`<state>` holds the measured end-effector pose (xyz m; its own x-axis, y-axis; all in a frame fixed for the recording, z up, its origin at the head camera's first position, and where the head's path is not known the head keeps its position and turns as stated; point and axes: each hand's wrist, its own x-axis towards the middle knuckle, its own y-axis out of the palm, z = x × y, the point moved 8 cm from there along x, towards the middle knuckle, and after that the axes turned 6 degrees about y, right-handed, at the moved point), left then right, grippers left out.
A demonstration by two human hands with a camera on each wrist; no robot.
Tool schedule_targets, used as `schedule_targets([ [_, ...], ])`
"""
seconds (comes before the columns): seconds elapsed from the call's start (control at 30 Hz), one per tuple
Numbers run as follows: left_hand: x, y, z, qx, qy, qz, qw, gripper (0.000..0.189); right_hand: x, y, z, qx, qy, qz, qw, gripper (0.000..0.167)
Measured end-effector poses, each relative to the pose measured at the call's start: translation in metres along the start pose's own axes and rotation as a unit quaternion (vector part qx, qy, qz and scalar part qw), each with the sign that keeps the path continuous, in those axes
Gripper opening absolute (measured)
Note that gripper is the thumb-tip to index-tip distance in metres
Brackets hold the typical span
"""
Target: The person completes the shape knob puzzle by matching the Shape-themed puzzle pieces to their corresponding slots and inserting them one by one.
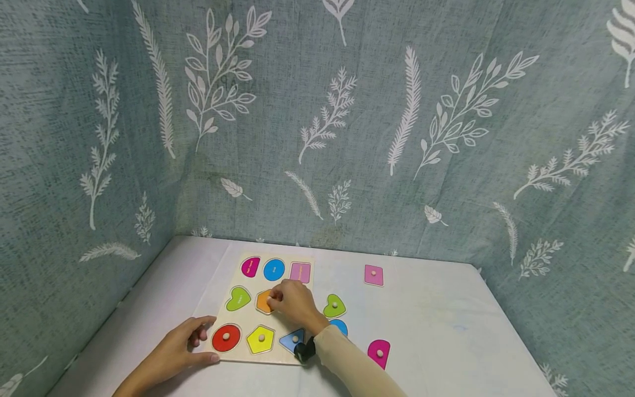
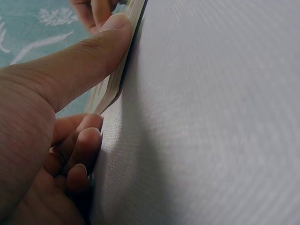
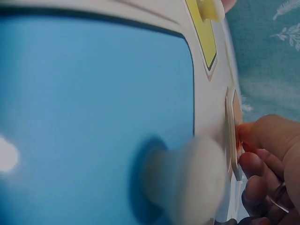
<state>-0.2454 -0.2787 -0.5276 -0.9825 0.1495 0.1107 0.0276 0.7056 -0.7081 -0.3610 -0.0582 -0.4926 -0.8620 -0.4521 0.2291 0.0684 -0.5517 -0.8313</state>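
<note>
My right hand (image 1: 296, 304) pinches the knob of an orange hexagon piece (image 1: 261, 302) over the middle of a wooden shape puzzle board (image 1: 246, 317). In the right wrist view the hexagon (image 3: 230, 126) stands slightly proud of the board. At the near left corner my left hand (image 1: 178, 348) grips the board, thumb on the front edge and curled fingers by the left edge. A red circle (image 1: 232, 331), a yellow pentagon (image 1: 268, 333) and a blue triangle (image 1: 287, 341) sit in the front row. Printed recesses show a green heart, magenta half round, blue circle and pink square.
Right of the board lie a pink square piece (image 1: 369, 279), a green heart piece (image 1: 330, 311), a blue circle piece (image 1: 340, 326) partly behind the right arm, and a magenta half-round piece (image 1: 377, 361). Patterned fabric (image 1: 367, 193) hangs behind the white table (image 1: 446, 320).
</note>
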Motion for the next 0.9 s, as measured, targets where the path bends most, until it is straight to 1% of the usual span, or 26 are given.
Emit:
schedule_targets([
  [0.17,-0.0001,0.0002,0.0002,-0.001,-0.001,-0.001,1.0,0.087,0.0019,0.0008,0.0017,-0.002,0.0,0.002,1.0,0.01],
  [0.4,-0.0007,0.0003,-0.0005,-0.001,-0.012,0.0,0.9999,0.087,0.0048,0.0045,-0.002,-0.003,0.023,0.009,0.9997,0.012],
  [0.53,-0.0011,0.0008,-0.0004,-0.006,-0.02,0.002,0.9998,0.088,0.0056,0.0066,-0.0033,-0.007,0.029,0.012,0.9995,0.014],
  [0.83,-0.0007,-0.0004,-0.0007,0.002,-0.01,-0.002,0.9999,0.087,0.0074,0.0059,-0.003,-0.028,0.037,0.012,0.9989,0.013],
  [0.9,-0.0007,-0.0006,-0.0011,0.0,-0.014,-0.001,0.9999,0.087,0.0078,0.0054,-0.0028,-0.029,0.036,0.014,0.9988,0.013],
])
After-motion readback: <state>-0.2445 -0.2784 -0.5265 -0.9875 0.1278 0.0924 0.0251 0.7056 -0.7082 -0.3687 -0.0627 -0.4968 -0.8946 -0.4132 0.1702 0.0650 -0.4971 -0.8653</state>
